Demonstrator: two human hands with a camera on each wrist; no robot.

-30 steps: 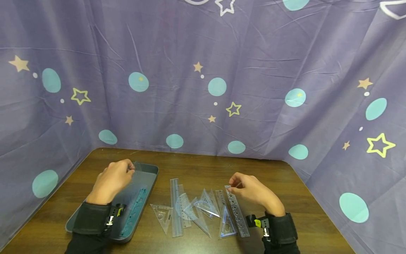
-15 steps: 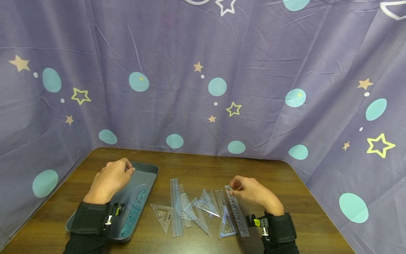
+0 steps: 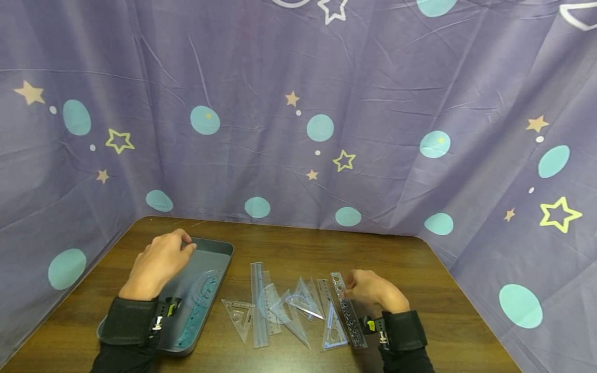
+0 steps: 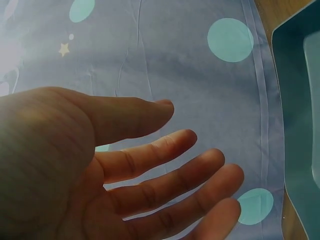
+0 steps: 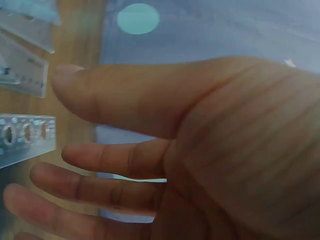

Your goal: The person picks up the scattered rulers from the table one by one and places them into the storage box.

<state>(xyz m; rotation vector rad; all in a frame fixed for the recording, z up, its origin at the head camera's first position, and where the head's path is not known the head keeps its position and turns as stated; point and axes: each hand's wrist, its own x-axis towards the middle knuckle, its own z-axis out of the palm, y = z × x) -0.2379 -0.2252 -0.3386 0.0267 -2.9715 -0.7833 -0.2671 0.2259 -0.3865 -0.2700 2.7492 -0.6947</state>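
Note:
My left hand [image 3: 158, 264] hovers above the grey-green tray [image 3: 226, 254] at the left of the table. The left wrist view shows its fingers relaxed and apart, holding nothing. Inside the tray lie a clear protractor [image 3: 199, 282] and a bluish clear ruler [image 3: 188, 329], overlapping. My right hand [image 3: 375, 290] is at the upper part of a clear ruler with a row of holes [image 3: 351, 318]. In the right wrist view, the thumb and fingers are spread, and that holed ruler [image 5: 27, 135] sits just beyond the fingertips, apart from them.
Left of the holed ruler are a blue-edged set square [image 3: 333, 331], another narrow ruler [image 3: 323, 290], overlapping clear triangles [image 3: 294, 318], a long clear ruler [image 3: 258, 311] and a small set square [image 3: 240, 316]. A purple patterned curtain [image 3: 280, 129] borders the wooden table [image 3: 410, 264].
My left hand has let go of a clear piece, and a protractor now shows in the tray; the hand then drifted slightly left. My right hand has moved down along the holed ruler.

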